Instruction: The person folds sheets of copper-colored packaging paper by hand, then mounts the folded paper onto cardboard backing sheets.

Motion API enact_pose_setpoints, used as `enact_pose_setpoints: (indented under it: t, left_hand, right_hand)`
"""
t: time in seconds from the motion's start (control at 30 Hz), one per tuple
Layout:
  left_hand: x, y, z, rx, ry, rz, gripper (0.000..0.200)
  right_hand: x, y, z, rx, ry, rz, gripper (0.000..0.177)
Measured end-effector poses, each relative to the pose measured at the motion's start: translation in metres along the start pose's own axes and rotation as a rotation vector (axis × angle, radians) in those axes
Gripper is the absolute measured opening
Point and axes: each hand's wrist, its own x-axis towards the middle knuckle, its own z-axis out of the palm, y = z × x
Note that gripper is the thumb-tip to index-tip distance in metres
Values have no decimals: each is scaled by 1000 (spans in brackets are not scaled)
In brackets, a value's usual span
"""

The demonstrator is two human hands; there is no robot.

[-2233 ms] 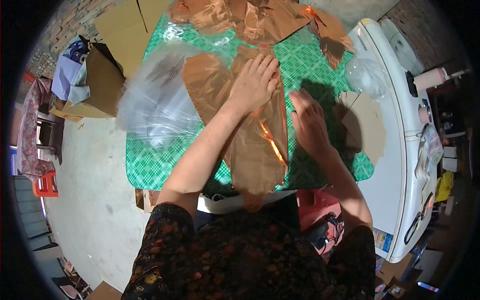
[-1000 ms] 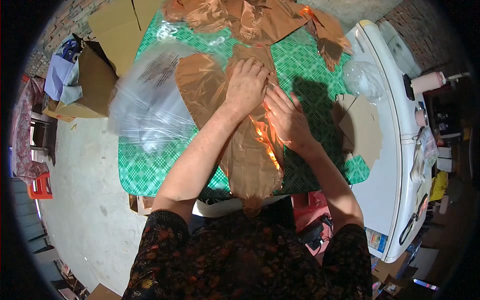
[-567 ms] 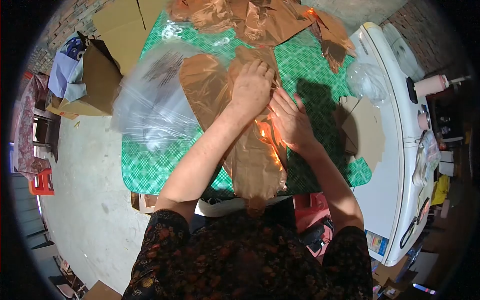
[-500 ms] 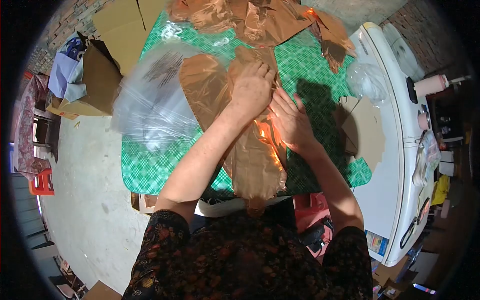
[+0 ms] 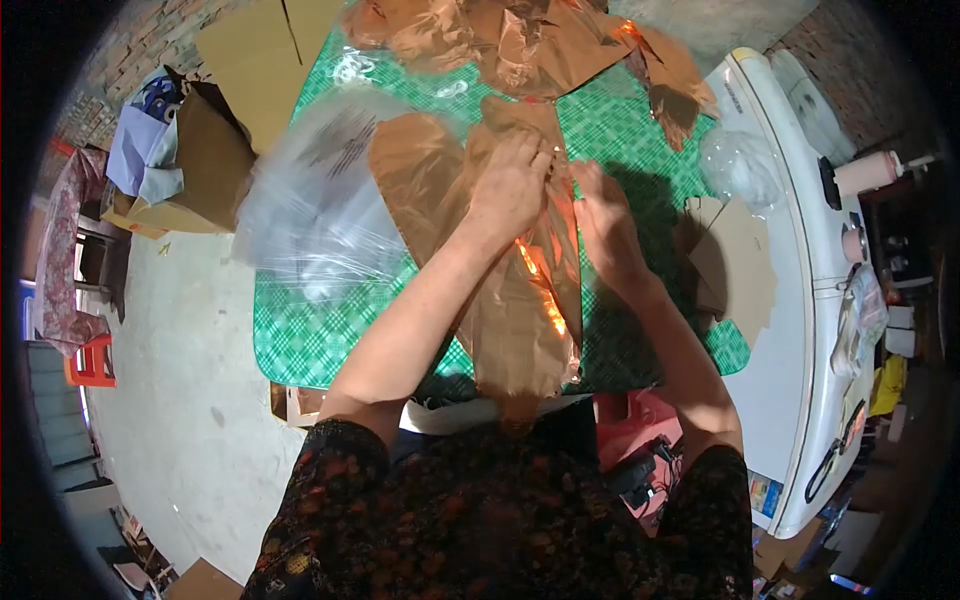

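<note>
A copper-coloured foil piece lies lengthwise on the green checked tablecloth, its narrow end hanging over the front edge. My left hand rests on its upper part, fingers curled at the foil's right side. My right hand is at the foil's right edge, fingers bent and close together; what its fingertips hold is too small to make out. Another rounded foil piece lies to the left, partly under my left forearm. Beside that is a stack of clear plastic bags.
More copper foil is heaped at the table's far edge. Flat cardboard pieces lie at the right, near a white fridge. An open cardboard box stands at the left, with a red stool beyond.
My right hand has drawn its fingers in from lying flat to bent at the foil's edge. My left hand's fingers have curled more. The whole view has shifted slightly.
</note>
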Motion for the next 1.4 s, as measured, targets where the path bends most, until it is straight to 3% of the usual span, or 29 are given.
enact_pose_setpoints:
  t: [0.07,0.17,0.2,0.4,0.5,0.6,0.7,0.77,0.8,0.9,1.0,1.1,1.4]
  left_hand:
    - [1,0,-2,3,-2,1,42]
    - [1,-3,1,28,8,4,41]
    - [0,-3,4,49,26,7,40]
    - [3,-3,5,-15,26,-27,40]
    - [1,-4,5,-104,34,-63,40]
    - [6,-6,3,-172,98,-81,38]
    - [16,-3,-19,-175,117,-125,35]
    - [23,-15,-43,-94,83,-75,33]
    - [23,-19,-54,-132,14,-179,29]
    - [5,-48,-79,116,-67,-150,27]
    - [-27,-54,-100,204,-15,-72,26]
    - [-48,-41,-107,191,-2,-43,26]
    - [-56,-24,-102,116,-87,-48,33]
  right_hand:
    - [9,2,7,-14,31,18,48]
    - [30,-15,24,113,241,-114,53]
    - [34,-24,24,223,157,64,55]
    - [46,-21,48,359,95,279,60]
    - [45,-17,56,416,105,304,59]
    - [40,-7,65,312,107,184,59]
    - [45,-16,56,426,61,320,59]
    - [41,-6,68,264,97,197,60]
    - [38,1,74,185,118,134,60]
    - [45,-11,58,226,-48,255,61]
    - [46,-13,60,167,-60,266,59]
    - [49,-13,56,82,-118,210,55]
    - [46,-1,46,45,-40,76,46]
